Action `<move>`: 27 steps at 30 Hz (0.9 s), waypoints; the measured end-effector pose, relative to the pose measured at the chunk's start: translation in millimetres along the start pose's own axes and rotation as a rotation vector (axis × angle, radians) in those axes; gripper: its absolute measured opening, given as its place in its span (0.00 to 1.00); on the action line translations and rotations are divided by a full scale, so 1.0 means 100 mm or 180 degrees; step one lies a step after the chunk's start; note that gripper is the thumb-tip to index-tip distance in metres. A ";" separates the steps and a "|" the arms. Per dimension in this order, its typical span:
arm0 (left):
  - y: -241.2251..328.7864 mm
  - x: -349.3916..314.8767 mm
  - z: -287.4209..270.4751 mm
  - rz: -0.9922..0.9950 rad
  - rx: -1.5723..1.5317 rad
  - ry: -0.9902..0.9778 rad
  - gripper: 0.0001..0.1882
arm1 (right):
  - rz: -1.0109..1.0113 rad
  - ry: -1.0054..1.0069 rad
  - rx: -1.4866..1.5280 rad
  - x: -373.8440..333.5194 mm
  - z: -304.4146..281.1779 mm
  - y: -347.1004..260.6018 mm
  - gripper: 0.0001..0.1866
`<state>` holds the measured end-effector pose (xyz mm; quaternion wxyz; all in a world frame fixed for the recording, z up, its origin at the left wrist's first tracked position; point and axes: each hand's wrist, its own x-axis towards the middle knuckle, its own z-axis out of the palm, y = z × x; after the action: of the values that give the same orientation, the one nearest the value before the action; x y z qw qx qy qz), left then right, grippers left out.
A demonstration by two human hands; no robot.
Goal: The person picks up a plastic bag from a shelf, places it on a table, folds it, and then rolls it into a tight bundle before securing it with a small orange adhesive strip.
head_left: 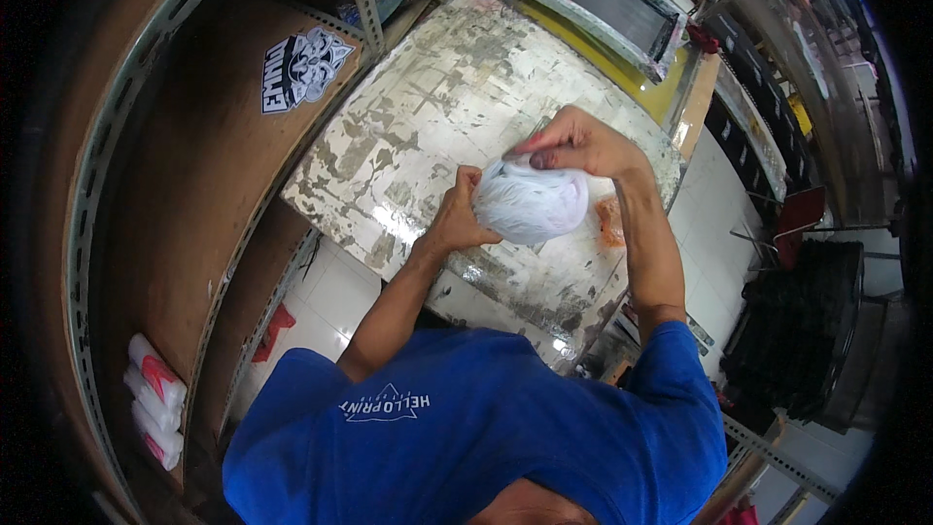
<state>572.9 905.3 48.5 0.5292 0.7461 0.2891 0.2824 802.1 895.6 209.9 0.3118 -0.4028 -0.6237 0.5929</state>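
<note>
A white, rounded plastic bag [531, 204], bulging and wrinkled, is between my two hands above the worn table [418, 126]. My left hand [455, 216] grips its left side, thumb near the bottom and fingers at the upper edge. At the top of the bag, my right hand [587, 144] has thumb and fingers pinched together on its rim. The fingertips of my right hand carry dark and reddish stains. What the bag contains cannot be made out. Beside my right forearm, an orange-stained clear patch [610, 222] lies on the table.
A framed printing screen [607, 5] rests over a yellow board [646, 87] at the table's far right. Brown shelving [224, 156] with a metal frame borders the left side; white rolls [155, 399] lie on it. A red chair [802, 214] stands to the right.
</note>
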 end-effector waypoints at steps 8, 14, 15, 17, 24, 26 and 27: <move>0.02 -0.02 0.03 0.0049 -0.0198 0.0090 0.44 | -0.0295 -0.1021 -0.2656 -0.10 0.96 -0.48 0.06; -0.08 -0.05 0.09 0.0000 -0.0064 0.0143 0.39 | 0.0379 -0.0823 -0.3715 -0.46 1.15 -0.49 0.07; -0.08 -0.05 0.11 -0.0034 -0.0091 0.0145 0.39 | 0.0414 -0.0641 -0.3704 -0.51 1.13 -0.49 0.07; -0.08 -0.07 0.12 0.0011 -0.0095 0.0179 0.38 | 0.0372 -0.0130 -0.3766 -0.53 1.01 -0.45 0.08; 0.00 -0.03 0.07 0.0034 0.0034 0.0060 0.40 | 0.0082 0.0927 -0.4667 -0.37 0.83 -0.47 0.10; 0.01 -0.06 0.05 -0.0034 0.0064 0.0009 0.41 | 0.0320 0.0792 -0.4659 -0.33 0.79 -0.44 0.11; 0.01 -0.07 0.04 -0.0079 0.0063 -0.0021 0.42 | 0.0441 0.0723 -0.4653 -0.31 0.76 -0.43 0.12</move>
<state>570.8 897.3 47.4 0.5262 0.7486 0.2994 0.2704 745.2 832.4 247.2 -0.0113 -0.6048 -0.7963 -0.0004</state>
